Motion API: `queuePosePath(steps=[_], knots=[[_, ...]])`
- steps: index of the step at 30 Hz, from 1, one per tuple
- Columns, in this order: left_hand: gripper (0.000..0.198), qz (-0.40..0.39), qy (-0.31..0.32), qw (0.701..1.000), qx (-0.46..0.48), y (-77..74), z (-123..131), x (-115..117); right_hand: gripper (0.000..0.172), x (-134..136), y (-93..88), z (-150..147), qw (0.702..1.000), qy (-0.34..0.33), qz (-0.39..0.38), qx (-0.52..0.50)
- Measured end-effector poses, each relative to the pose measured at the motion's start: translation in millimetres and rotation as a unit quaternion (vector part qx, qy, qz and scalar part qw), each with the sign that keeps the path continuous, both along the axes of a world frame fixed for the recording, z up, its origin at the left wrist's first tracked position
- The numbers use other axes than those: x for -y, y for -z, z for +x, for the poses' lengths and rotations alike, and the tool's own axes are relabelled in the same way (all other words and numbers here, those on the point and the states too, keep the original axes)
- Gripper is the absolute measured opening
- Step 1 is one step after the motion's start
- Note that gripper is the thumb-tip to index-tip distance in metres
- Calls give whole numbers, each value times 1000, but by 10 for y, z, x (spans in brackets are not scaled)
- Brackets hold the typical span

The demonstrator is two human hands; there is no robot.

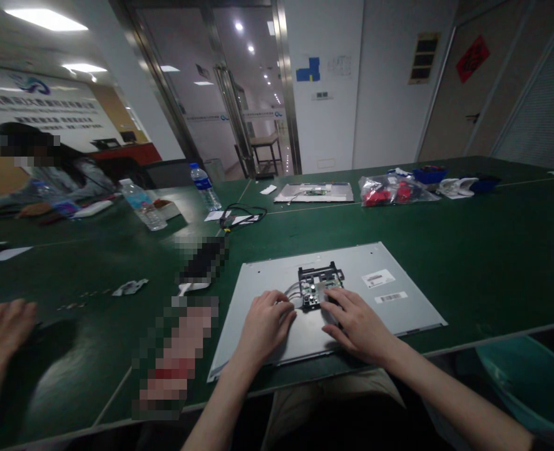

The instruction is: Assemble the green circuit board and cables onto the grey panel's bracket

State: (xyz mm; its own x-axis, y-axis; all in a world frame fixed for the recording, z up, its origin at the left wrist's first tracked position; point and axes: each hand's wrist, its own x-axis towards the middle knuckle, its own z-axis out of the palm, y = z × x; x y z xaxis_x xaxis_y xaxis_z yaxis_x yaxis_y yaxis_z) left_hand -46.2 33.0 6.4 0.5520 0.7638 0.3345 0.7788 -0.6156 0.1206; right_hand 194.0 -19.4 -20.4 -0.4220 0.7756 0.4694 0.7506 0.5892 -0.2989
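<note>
A flat silver-grey display panel (305, 338) lies on the green table in front of me. A green circuit board (310, 294) in a black bracket (321, 270) sits at its middle. Grey cables (294, 289) run from the board's left edge to my left hand (265, 322), whose thumb and fingers are curled in close around them. My right hand (359, 322) rests over the board's right side, fingertips touching it and thumb held apart. Part of the board is hidden beneath these fingers. Two white labels, one a barcode label (390, 297), are stuck on the panel's right half.
Another panel (314, 193) lies farther back, beside a clear bag with red items (394, 191) and blue bins (429, 174). Water bottles (205, 188) and a black cable (243, 216) are at left. Another person's hand (4, 332) rests at far left. A teal tub (530, 382) stands below right.
</note>
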Motion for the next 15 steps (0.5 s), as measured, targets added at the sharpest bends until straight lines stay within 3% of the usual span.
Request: queuePosePath(steps=[15], knots=[[23,20,39,999,-4,-90,9,52,39,5,-38,-5,1000,-2,-1,-7]])
